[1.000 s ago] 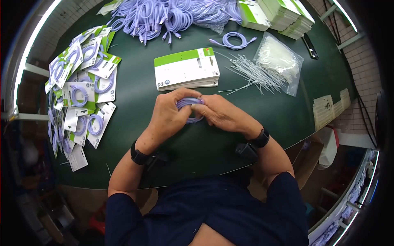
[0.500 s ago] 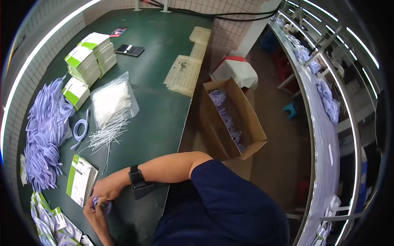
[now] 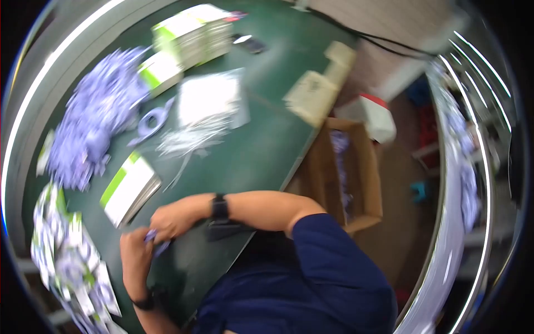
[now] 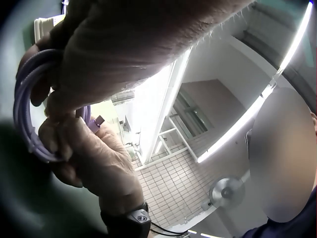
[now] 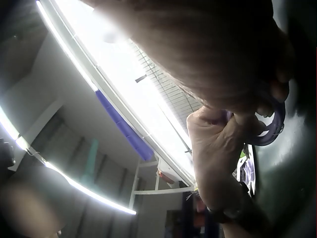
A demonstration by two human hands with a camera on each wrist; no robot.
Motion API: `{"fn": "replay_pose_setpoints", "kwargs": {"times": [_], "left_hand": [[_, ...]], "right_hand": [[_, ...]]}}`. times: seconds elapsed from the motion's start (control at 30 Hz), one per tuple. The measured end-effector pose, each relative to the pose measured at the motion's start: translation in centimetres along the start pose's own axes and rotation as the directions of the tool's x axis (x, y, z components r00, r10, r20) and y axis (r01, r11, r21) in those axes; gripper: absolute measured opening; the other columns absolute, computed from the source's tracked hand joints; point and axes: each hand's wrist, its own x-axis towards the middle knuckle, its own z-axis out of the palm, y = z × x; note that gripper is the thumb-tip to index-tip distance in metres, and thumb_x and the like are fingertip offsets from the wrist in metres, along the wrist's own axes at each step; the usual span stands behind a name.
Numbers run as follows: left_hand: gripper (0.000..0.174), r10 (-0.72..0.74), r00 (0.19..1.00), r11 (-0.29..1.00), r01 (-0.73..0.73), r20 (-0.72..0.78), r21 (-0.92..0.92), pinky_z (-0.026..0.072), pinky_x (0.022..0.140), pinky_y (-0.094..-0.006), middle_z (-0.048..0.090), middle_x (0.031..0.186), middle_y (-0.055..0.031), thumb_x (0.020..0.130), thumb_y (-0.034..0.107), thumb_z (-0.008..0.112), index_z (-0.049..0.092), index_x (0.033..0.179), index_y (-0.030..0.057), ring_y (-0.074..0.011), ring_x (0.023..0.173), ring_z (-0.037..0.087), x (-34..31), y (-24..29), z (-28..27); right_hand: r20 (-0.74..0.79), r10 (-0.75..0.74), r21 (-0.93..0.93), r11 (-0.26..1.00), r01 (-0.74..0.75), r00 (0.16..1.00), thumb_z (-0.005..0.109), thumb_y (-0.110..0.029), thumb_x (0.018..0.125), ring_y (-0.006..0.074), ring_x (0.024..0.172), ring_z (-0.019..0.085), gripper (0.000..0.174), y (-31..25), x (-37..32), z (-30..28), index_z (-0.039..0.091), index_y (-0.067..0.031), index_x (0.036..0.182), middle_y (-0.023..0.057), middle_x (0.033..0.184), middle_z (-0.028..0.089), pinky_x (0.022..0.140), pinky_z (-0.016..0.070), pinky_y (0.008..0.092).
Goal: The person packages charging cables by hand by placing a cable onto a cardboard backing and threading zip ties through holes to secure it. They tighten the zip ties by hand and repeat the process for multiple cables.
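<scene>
Both hands meet over a coiled purple cable (image 3: 162,248) above the green table (image 3: 222,167). My left hand (image 3: 137,251) grips the coil from one side, its fingers bent around it. From the other side my right hand (image 3: 173,218) pinches the coil, thumb and fingers close to the left hand's fingers. In the left wrist view the cable loops (image 4: 22,106) hang round, and a cable plug (image 4: 99,121) sticks out by the right hand. The right wrist view shows part of the loop (image 5: 278,126) below the fingers. A stack of green-and-white cards (image 3: 130,189) lies just beyond the hands.
Carded cables (image 3: 72,267) are heaped at the left, with a pile of loose purple cables (image 3: 97,117) behind. One coiled cable (image 3: 151,122) lies beside white zip ties (image 3: 194,136) and their bag (image 3: 208,100). Card stacks (image 3: 192,42) stand farther back. An open carton (image 3: 367,189) sits past the table edge.
The head view has swung right, showing the carton and aisle, then turned slightly back and blurred. Both hands have stayed together on the coiled cable.
</scene>
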Motion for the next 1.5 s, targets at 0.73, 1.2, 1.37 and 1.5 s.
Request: {"fn": "replay_pose_setpoints", "kwargs": {"times": [0.73, 1.2, 1.37, 1.5], "left_hand": [[0.090, 0.194, 0.797, 0.979, -0.195, -0.572, 0.060, 0.0570, 0.086, -0.0396, 0.062, 0.121, -0.0154, 0.074, 0.013, 0.091, 0.050, 0.153, 0.0026, -0.0315, 0.103, 0.065, -0.5, 4.5, 2.3], [0.051, 0.275, 0.707, 0.902, -0.424, -0.652, -0.078, 0.0567, 0.071, -0.0346, 0.074, 0.096, -0.0105, 0.076, -0.003, 0.089, 0.072, 0.124, 0.0043, -0.0253, 0.081, 0.069, -0.5, 1.7, 1.6], [0.033, 0.356, 0.633, 0.828, -0.554, -0.687, -0.081, 0.0555, 0.066, -0.0326, 0.074, 0.089, -0.0092, 0.075, -0.006, 0.088, 0.078, 0.105, 0.0054, -0.0227, 0.076, 0.068, -0.4, 1.3, 0.2], [0.031, 0.397, 0.653, 0.812, -0.578, -0.646, -0.085, 0.0558, 0.066, -0.0324, 0.074, 0.089, -0.0088, 0.074, -0.007, 0.087, 0.078, 0.101, 0.0047, -0.0229, 0.076, 0.068, -0.9, 1.0, -1.6]], "right_hand": [[-0.218, 0.394, 0.720, 0.682, -0.125, 0.893, 0.058, -0.036, 0.112, 0.0055, 0.067, 0.057, 0.039, -4.9, -0.8, -3.4, 0.070, -0.0016, 0.098, -0.0014, 0.082, 0.064, 0.058, 0.0470, 0.0221], [-0.302, 0.398, 0.752, 0.657, -0.040, 0.867, 0.073, -0.011, 0.101, 0.0049, 0.066, 0.058, 0.053, -7.1, -0.7, -4.6, 0.050, -0.0009, 0.148, 0.0029, 0.094, 0.068, 0.057, 0.0464, 0.0190], [-0.225, 0.377, 0.828, 0.560, -0.027, 0.898, 0.076, -0.014, 0.098, 0.0059, 0.069, 0.059, 0.060, -7.9, -0.7, -5.2, 0.048, -0.0025, 0.150, 0.0057, 0.102, 0.068, 0.059, 0.0486, 0.0195], [-0.326, 0.288, 0.645, 0.764, -0.011, 0.901, 0.082, -0.014, 0.093, 0.0090, 0.080, 0.063, 0.067, -8.9, -1.2, -5.8, 0.049, -0.0033, 0.151, 0.0070, 0.109, 0.068, 0.066, 0.0527, 0.0233]]}}
